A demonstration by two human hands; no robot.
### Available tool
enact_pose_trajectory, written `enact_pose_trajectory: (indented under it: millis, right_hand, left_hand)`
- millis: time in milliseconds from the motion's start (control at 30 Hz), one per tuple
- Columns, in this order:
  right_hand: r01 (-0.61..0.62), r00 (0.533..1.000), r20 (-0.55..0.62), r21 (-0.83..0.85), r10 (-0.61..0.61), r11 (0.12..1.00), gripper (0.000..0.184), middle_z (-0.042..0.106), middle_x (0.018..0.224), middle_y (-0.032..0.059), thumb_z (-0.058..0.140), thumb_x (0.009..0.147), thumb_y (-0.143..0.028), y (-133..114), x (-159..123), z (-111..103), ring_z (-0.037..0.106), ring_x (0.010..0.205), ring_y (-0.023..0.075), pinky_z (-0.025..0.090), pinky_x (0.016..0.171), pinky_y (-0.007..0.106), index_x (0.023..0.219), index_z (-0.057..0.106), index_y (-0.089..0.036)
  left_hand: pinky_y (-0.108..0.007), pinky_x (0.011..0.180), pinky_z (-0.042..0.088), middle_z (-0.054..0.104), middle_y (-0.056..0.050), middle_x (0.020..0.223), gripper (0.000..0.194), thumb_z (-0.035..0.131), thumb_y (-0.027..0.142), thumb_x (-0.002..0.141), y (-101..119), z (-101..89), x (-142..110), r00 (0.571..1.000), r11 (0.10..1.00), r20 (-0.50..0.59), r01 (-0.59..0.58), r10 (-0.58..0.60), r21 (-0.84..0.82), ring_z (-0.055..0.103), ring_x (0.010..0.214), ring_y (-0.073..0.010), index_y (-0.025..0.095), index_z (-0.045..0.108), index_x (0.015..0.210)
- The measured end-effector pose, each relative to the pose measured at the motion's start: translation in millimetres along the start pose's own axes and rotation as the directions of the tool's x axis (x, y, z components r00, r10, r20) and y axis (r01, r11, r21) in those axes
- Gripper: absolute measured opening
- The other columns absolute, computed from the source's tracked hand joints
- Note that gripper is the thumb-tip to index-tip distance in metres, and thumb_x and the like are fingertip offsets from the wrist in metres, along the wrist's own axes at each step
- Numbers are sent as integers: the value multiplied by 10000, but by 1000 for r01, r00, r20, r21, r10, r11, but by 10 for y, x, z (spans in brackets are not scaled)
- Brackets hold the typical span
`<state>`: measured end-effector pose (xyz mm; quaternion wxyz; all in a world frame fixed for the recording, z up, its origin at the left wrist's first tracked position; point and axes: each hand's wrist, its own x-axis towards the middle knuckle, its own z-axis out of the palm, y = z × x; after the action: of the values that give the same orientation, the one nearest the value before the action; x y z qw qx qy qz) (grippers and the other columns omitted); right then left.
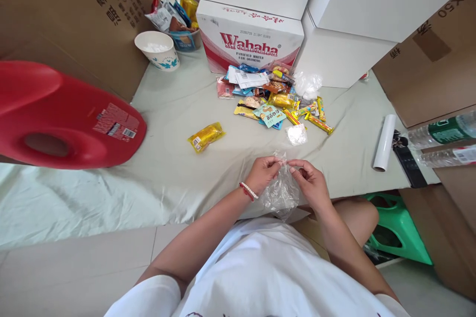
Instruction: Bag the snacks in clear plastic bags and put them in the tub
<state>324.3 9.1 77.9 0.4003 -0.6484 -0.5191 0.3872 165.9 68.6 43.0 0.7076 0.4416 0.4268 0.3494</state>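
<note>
A clear plastic bag (281,193) hangs at the table's front edge, pinched near its top between my two hands. My left hand (262,174), with a white and a red bracelet at the wrist, grips it with thumb and forefinger. On the other side my right hand (308,181) pinches the same crumpled edge, its fingertips almost meeting the left ones. Just beyond the hands lies a small clear crumpled wrapper (296,134). A yellow packaged snack (207,136) rests alone to the left. Further back is a pile of packaged snacks (273,90).
Behind the pile stands a Wahaha water carton (256,42) among white boxes. A red plastic jug (70,119) is at left, near a paper cup (158,49) and a snack-filled tub (186,39). At right are a white roll (385,142), plastic bottles (451,130) and a green stool (403,230).
</note>
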Motion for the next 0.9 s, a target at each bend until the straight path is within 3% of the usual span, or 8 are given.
enact_pose_trajectory:
  millis: [100, 200, 400, 533, 667, 767, 833, 900]
  right_hand:
    - [-4, 999, -33, 9, 4, 1000, 311, 686, 930, 14, 740, 834, -449, -35, 75, 61, 436, 556, 107, 399, 557, 256, 1074, 739, -251]
    - [32, 998, -46, 61, -29, 998, 228, 690, 1025, 25, 740, 832, -429, -44, 138, 117, 435, 580, 94, 410, 592, 257, 952, 749, -235]
    - [-173, 984, 6, 316, 181, 933, 285, 579, 674, -36, 791, 758, -468, -66, 196, 106, 399, 545, 97, 323, 506, 225, 854, 695, -217]
    - [-171, 974, -53, 460, 219, 871, 336, 655, 851, -2, 811, 733, -480, -88, 239, 14, 578, 733, 134, 489, 609, 231, 864, 625, -232]
    - [-205, 945, -88, 589, 314, 782, 426, 680, 984, 19, 842, 692, -483, -3, 338, -86, 679, 895, 185, 602, 695, 309, 864, 536, -242]
    - [-251, 895, -157, 599, 418, 761, 453, 675, 875, -5, 852, 659, -463, 106, 445, -110, 667, 704, 136, 568, 544, 240, 872, 520, -241]
    - [-271, 879, -181, 574, 442, 773, 441, 641, 767, -33, 848, 643, -432, 161, 529, -111, 584, 557, 88, 462, 417, 173, 868, 524, -235]
    - [-288, 886, -156, 553, 436, 782, 431, 601, 691, -58, 847, 617, -395, 188, 623, -117, 487, 468, 52, 347, 348, 140, 849, 528, -224]
  left_hand:
    - [-235, 499, 302, 521, 43, 562, 385, 717, 509, 751, -3, -2, -25, 1000, 1000, 18, -19, 19, -2, 416, 488, -86, 137, 748, 841]
    - [-232, 504, 296, 527, 42, 587, 378, 740, 508, 734, 23, -16, -49, 998, 998, -2, -56, 56, -6, 396, 508, -79, 139, 734, 815]
    - [-225, 523, 316, 567, 33, 623, 281, 695, 430, 760, 141, -119, -102, 996, 997, -84, -45, 40, -60, 394, 540, -79, 152, 698, 798]
    - [-223, 638, 450, 686, -29, 867, 186, 680, 345, 726, 246, -329, -189, 982, 980, -187, -66, 30, -186, 566, 728, -109, 175, 610, 749]
    - [-327, 818, 571, 679, -27, 985, 261, 701, 365, 760, 366, -592, -296, 973, 912, -226, -61, -36, -406, 678, 929, -166, 219, 505, 854]
    - [-268, 664, 563, 618, 36, 853, 320, 711, 363, 779, 400, -752, -303, 925, 898, -365, -69, -105, -435, 647, 708, -110, 240, 439, 895]
    - [-181, 490, 426, 533, 78, 738, 307, 692, 354, 797, 393, -860, -260, 889, 922, -440, -61, -125, -383, 489, 507, -55, 242, 421, 887]
    - [-170, 419, 296, 466, 91, 672, 251, 650, 346, 819, 391, -992, -198, 893, 961, -432, -2, -122, -275, 352, 429, -47, 238, 430, 871]
